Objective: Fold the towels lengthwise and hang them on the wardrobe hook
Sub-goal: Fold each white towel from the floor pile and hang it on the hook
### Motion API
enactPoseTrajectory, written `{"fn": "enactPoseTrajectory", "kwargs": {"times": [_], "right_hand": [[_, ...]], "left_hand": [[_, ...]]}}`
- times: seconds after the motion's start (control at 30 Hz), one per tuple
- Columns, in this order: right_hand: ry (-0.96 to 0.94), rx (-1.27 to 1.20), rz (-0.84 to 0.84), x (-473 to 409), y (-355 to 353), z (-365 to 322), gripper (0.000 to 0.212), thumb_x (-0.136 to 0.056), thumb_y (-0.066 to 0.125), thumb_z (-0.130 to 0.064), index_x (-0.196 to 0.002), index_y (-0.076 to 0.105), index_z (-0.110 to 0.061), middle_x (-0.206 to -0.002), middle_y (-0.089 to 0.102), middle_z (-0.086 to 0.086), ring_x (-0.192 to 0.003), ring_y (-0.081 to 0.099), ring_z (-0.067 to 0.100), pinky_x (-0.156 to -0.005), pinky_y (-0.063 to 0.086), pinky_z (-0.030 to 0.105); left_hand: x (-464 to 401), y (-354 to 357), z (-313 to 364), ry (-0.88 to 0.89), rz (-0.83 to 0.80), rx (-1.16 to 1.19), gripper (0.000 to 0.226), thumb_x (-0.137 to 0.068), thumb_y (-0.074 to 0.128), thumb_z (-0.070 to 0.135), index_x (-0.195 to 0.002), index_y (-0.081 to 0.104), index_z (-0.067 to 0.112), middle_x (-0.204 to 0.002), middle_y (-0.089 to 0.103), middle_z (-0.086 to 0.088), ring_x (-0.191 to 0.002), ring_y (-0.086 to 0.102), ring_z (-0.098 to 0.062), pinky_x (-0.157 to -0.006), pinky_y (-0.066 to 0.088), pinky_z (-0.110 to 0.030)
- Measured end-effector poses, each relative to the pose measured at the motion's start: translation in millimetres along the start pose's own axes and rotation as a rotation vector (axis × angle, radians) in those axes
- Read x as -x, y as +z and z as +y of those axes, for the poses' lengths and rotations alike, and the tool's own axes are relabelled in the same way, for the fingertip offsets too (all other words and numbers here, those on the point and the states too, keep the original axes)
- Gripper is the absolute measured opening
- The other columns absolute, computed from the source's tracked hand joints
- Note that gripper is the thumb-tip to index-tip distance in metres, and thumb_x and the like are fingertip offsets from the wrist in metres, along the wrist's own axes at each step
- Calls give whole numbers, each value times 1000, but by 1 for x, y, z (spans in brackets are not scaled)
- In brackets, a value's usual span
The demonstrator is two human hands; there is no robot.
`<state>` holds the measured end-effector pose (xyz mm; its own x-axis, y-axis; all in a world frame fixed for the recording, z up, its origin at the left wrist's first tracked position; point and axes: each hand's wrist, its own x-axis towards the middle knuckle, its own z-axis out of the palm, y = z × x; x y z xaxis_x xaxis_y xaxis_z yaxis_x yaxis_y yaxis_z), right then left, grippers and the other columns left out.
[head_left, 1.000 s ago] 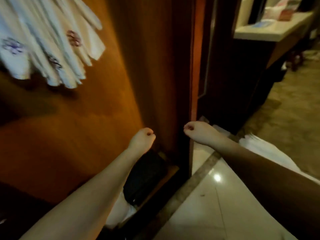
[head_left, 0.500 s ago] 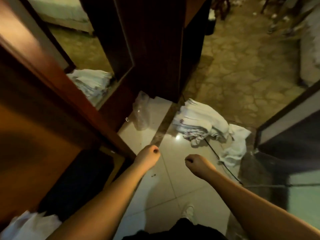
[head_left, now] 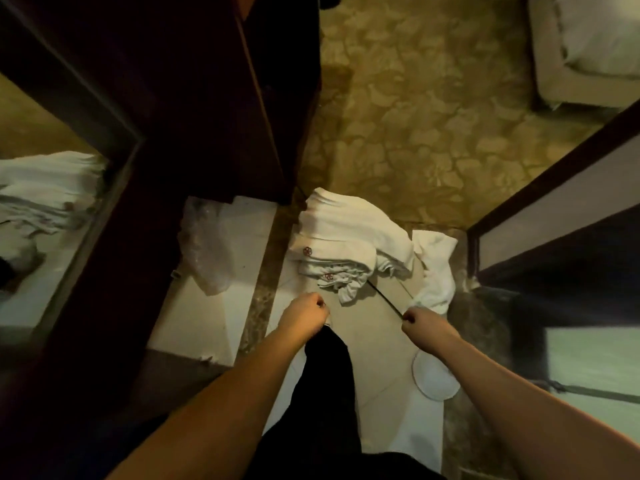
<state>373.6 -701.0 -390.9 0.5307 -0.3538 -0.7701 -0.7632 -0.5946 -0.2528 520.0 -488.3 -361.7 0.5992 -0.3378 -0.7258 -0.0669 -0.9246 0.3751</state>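
Both fists clenched, empty: left hand (head_left: 304, 315), right hand (head_left: 420, 323). Towels (head_left: 349, 244) piled on floor (head_left: 381, 393) ahead, beside dark wardrobe (head_left: 194, 98). Clear plastic bag (head_left: 207, 251) left of pile, contents unclear.

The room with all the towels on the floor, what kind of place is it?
Probably a hotel room. A pile of white towels with matching red logos lies on the tiled floor, a dark wooden wardrobe stands beside it, and the corner of a bed shows across the carpet.
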Motion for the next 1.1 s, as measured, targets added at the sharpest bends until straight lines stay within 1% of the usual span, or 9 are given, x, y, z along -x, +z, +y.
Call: {"fn": "enactPoseTrajectory", "kwargs": {"times": [0.07, 0.27, 0.47, 0.6, 0.7, 0.83, 0.93, 1.03, 1.1], "right_hand": [[48, -28, -4, -41, -14, -2, 14, -96, 55, -27, -100, 64, -18, -116, 69, 13, -102, 65, 29, -77, 45, 29], [170, -93, -32, -158, -50, -15, 32, -96, 56, -24, -124, 67, -12, -125, 67, 12, -110, 64, 28, -78, 42, 26], [154, -158, 1, -277, -78, -24, 34, -98, 57, -21, -129, 65, -8, -133, 61, 15, -121, 58, 30, -94, 43, 30], [98, -68, 2, -401, -72, -12, 34, -97, 57, -22, -128, 66, -10, -131, 59, 15, -121, 56, 31, -99, 44, 32], [61, 22, 23, -480, -64, 0, 35, -96, 60, -27, -128, 65, -14, -133, 56, 12, -124, 53, 30, -103, 43, 34], [4, 81, 40, -575, -45, 7, 46, -91, 66, -30, -134, 60, -15, -136, 54, 11, -125, 52, 33, -102, 45, 40], [-28, 130, 57, -623, -17, 13, 55, -90, 69, -37, -138, 52, -17, -136, 53, 10, -124, 52, 33, -101, 42, 44], [9, 225, 98, -641, 9, 20, 40, -93, 62, -40, -128, 56, -21, -128, 57, 6, -119, 53, 31, -103, 37, 47], [35, 250, 44, -637, 22, 20, 30, -96, 59, -40, -120, 60, -23, -123, 59, 5, -115, 52, 28, -103, 35, 46]], "left_hand": [[-57, -17, 13, 1, -56, -11, 25, -98, 48, 27, -108, 65, 12, -112, 64, -13, -103, 61, -31, -88, 49, -36], [-213, -68, 45, -22, -138, -64, 20, -96, 49, 23, -95, 63, 9, -98, 65, -14, -84, 59, -28, -67, 41, -30], [-333, -69, 46, -44, -187, -204, 23, -99, 49, 24, -107, 64, 9, -113, 66, -17, -99, 61, -31, -75, 42, -28], [-440, -30, 50, -96, -220, -275, 31, -101, 45, 26, -123, 62, 11, -126, 61, -15, -113, 57, -33, -95, 50, -37], [-499, 3, 60, -111, -244, -217, 32, -100, 49, 25, -123, 62, 8, -127, 63, -15, -114, 58, -34, -97, 49, -35], [-564, 52, 71, -113, -309, -81, 31, -100, 46, 25, -122, 61, 8, -123, 64, -15, -111, 59, -32, -87, 47, -33], [-590, 86, 72, -139, -325, 26, 20, -99, 45, 22, -108, 60, 11, -111, 61, -12, -101, 58, -29, -81, 44, -32], [-599, 108, 68, -229, -384, 163, 27, -98, 46, 20, -112, 61, 4, -114, 63, -17, -110, 60, -34, -90, 49, -36], [-597, 117, 61, -304, -426, 283, 30, -101, 46, 24, -115, 61, 2, -115, 63, -18, -107, 62, -33, -93, 50, -39]]}}
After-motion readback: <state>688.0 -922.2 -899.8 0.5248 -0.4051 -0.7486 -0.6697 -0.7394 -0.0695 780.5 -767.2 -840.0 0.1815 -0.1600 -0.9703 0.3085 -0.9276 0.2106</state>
